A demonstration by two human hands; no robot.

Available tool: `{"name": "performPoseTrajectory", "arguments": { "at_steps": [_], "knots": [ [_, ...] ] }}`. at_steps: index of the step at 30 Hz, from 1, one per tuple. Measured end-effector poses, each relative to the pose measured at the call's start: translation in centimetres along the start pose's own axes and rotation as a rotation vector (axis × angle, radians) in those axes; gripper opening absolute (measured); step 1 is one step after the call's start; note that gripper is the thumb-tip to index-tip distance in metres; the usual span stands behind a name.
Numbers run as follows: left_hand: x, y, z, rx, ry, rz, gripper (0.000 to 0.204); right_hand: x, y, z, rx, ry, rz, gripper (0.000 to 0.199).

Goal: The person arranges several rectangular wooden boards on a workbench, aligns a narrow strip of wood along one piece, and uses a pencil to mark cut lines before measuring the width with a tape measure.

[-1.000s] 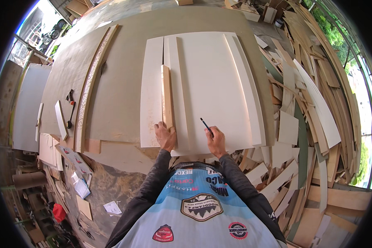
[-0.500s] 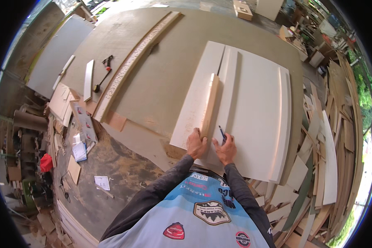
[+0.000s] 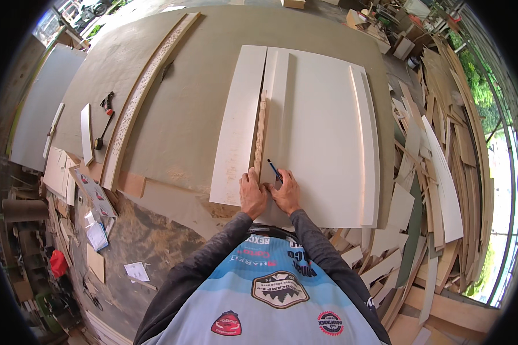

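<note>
My left hand [image 3: 253,194] grips the near end of a narrow wooden strip [image 3: 261,129]. The strip lies lengthwise along the gap between a narrow white board [image 3: 231,132] and a wide white panel [image 3: 322,149]. Close beside it, my right hand [image 3: 286,191] holds a dark pencil [image 3: 274,168] pointing up and away, its fingers bent near the strip's end. A raised white strip [image 3: 280,80] runs down the panel just right of the wooden one, and another white strip [image 3: 362,132] follows the panel's right edge.
These boards rest on a large brownish worktable [image 3: 201,109]. A long pale beam [image 3: 149,86] lies at left, near a tape measure [image 3: 99,142], a red-black tool [image 3: 107,106] and a short white strip [image 3: 86,133]. Wood offcuts [image 3: 437,190] are piled at right.
The wooden strip has shifted left toward the gap and now shows a narrower face. My hands have drawn closer together at its near end. The whole view has swung, sliding the scene leftward.
</note>
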State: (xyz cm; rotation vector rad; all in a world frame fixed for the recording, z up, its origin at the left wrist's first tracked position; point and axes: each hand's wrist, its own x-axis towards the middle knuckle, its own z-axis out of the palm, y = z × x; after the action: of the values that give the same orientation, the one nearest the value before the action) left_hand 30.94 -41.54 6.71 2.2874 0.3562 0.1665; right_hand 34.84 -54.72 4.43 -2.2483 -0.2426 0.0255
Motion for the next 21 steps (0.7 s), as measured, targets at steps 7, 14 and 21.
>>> {"name": "performPoseTrajectory", "arguments": {
  "at_steps": [7, 14, 21],
  "knots": [
    [0.1, -0.8, 0.1, -0.065, -0.024, 0.009, 0.070, 1.0, 0.0, -0.6, 0.051, -0.078, -0.058, 0.054],
    [0.1, -0.4, -0.2, -0.036, -0.051, -0.019, 0.074, 0.9, -1.1, -1.1, 0.011, -0.114, 0.045, 0.047],
    [0.0, -1.1, -0.3, -0.044, -0.022, 0.004, 0.073, -1.2, -0.3, -1.6, 0.017, -0.080, 0.056, 0.032]
  ]
}}
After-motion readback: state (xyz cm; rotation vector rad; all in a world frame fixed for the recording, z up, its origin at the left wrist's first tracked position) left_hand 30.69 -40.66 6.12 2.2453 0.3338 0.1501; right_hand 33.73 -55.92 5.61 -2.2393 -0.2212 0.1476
